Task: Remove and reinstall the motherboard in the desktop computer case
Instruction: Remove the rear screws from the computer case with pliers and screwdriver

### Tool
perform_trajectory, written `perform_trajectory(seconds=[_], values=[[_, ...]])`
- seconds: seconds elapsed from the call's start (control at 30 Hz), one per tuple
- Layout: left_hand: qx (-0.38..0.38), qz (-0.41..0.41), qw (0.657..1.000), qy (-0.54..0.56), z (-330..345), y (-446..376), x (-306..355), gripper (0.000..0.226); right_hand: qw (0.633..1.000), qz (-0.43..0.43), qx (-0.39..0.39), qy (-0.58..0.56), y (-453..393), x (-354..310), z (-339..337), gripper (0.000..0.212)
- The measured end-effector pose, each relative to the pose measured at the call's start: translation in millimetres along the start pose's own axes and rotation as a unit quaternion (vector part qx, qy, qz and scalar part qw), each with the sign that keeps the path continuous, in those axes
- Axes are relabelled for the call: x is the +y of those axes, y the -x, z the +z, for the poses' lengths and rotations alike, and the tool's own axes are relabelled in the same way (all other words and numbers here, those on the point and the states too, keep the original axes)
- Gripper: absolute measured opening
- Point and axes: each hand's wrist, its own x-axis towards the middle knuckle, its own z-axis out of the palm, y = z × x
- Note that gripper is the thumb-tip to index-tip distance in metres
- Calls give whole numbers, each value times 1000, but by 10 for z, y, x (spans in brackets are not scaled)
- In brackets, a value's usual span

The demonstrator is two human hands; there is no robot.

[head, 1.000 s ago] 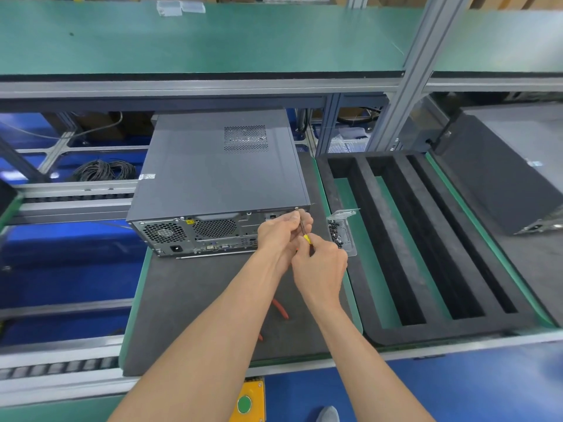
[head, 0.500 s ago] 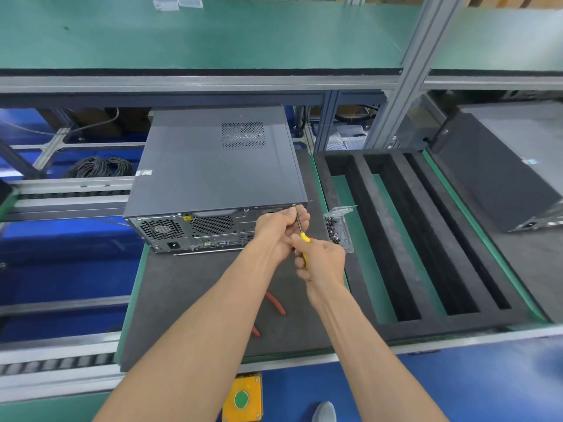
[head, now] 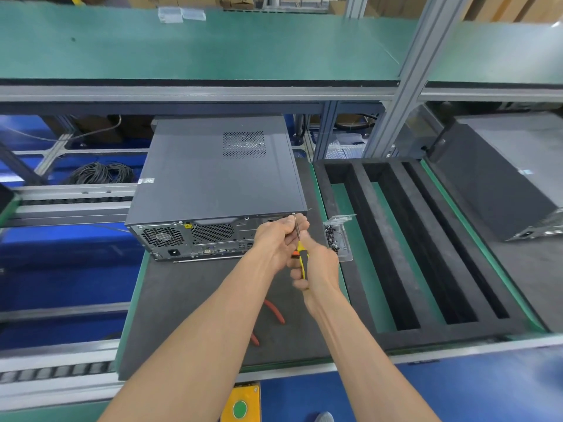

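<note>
A dark grey desktop computer case (head: 213, 175) lies closed on a dark foam mat (head: 195, 300), its rear panel with fan grilles and ports facing me. My right hand (head: 320, 266) grips the yellow-and-black handle of a screwdriver (head: 301, 251). Its metal shaft points up to a screw at the upper right corner of the rear panel. My left hand (head: 278, 239) is curled round the shaft just below the tip, against the case. The motherboard is hidden inside the case.
A small clear plastic tray of dark screws (head: 336, 239) sits right of the case. Red-handled pliers (head: 274, 312) lie on the mat under my arms. A black foam tray with long slots (head: 420, 239) fills the right; a second case (head: 502, 175) lies beyond it.
The right hand has slid lower on the screwdriver, so more of the yellow handle shows. The left hand stays at the case's rear corner. My head has shifted slightly.
</note>
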Motion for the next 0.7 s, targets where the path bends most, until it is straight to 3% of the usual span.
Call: perform_trajectory(seconds=[0.2, 0.4, 0.57, 0.7], values=[[-8, 9, 1000, -4, -6, 16, 5, 30, 1000, -13, 8, -4, -23, 10, -52, 18], [0, 9, 1000, -11, 5, 20, -2, 28, 999, 23, -24, -21, 0, -21, -38, 32], [-4, 9, 1000, -6, 15, 18, 3, 27, 1000, -18, -22, -6, 23, -4, -55, 16], [-1, 14, 1000, -16, 20, 39, -5, 25, 999, 15, -25, -23, 11, -22, -33, 30]])
